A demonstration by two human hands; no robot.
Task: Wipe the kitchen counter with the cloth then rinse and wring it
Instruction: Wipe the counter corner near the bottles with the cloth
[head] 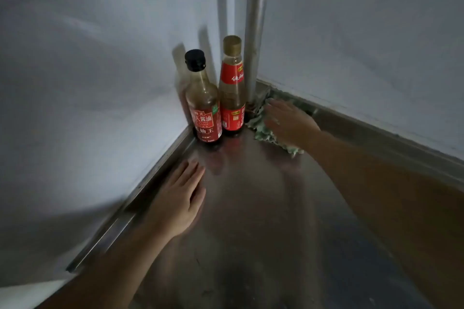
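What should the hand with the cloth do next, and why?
Probably slide the cloth back out of the corner toward the open counter. The right hand presses it flat beside the pipe and the gold-capped bottle, where little room is left. The left hand rests flat on the steel, empty, near the black-capped bottle.

My left hand [180,198] lies flat, palm down, fingers together and pointing forward — the bare forearm runs back toward me at the lower left. My right arm reaches further out, its hand [291,124] spread open, palm down, fingers extended and pressing flat — no closed grip on either side.
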